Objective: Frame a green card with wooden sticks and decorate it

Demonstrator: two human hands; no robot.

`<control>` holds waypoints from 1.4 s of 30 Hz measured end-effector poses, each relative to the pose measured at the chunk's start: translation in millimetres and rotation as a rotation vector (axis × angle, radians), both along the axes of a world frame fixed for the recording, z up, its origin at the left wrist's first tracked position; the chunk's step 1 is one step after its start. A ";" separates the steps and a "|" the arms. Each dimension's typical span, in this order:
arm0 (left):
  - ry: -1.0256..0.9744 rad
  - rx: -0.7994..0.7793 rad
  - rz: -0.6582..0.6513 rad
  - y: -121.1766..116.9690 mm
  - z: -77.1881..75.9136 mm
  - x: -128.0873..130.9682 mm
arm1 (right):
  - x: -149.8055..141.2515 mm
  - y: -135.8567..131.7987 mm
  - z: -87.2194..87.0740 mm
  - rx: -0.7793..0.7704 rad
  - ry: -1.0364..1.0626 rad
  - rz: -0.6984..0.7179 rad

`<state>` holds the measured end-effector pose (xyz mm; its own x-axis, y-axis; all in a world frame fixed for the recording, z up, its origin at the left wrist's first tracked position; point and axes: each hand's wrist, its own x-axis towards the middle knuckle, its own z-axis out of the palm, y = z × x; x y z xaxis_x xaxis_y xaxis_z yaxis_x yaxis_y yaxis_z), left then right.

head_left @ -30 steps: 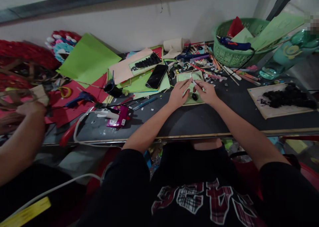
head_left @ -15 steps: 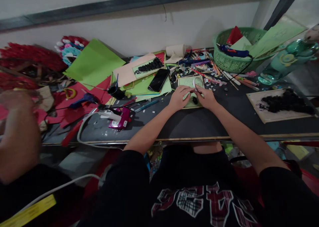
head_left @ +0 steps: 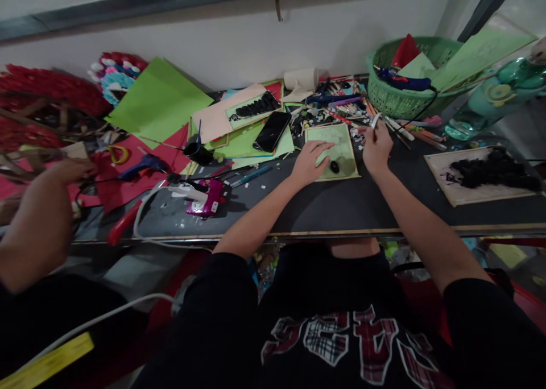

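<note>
A small light-green panel (head_left: 341, 141) with a pale wooden frame lies flat on the dark table. Near its lower middle sits a black oval piece (head_left: 334, 166). My left hand (head_left: 310, 160) rests at the panel's left side, fingers stretched out over it beside the oval. Just off the panel's right edge, my right hand (head_left: 377, 149) is closed on a white ring-shaped item (head_left: 375, 120). Whether anything else is between its fingertips is too small to tell.
A black phone (head_left: 272, 131) and coloured sheets lie left of the panel. Pens and scraps fill the back, beside a green basket (head_left: 392, 102). A bottle (head_left: 482, 104) and a board with black pieces (head_left: 439, 170) are rightward. Another person's arm (head_left: 42, 224) reaches in from the left.
My right hand has moved right, away from my left hand and off the panel, with the white ring-shaped item. My left hand's fingers have stretched out. The other person's hand has moved right.
</note>
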<state>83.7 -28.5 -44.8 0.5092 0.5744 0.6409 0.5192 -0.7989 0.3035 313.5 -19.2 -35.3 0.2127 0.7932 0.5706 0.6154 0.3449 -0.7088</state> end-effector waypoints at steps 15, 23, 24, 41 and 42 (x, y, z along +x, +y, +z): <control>-0.015 0.009 0.058 1.6 0.1 3.1 | -35.0 -24.5 2.2 0.000 -0.377 0.339; -0.018 0.074 0.068 -5.5 6.4 2.1 | -38.0 -20.1 1.8 -0.019 -0.308 0.296; -0.013 0.066 0.064 -6.1 6.6 2.3 | -37.4 -17.5 4.0 -0.038 -0.256 0.270; -0.054 0.112 0.181 -9.7 6.1 5.9 | -40.5 -26.8 8.2 0.078 -0.449 0.228; -0.053 0.126 0.181 -9.3 5.7 6.1 | -40.5 -27.1 8.2 0.077 -0.455 0.221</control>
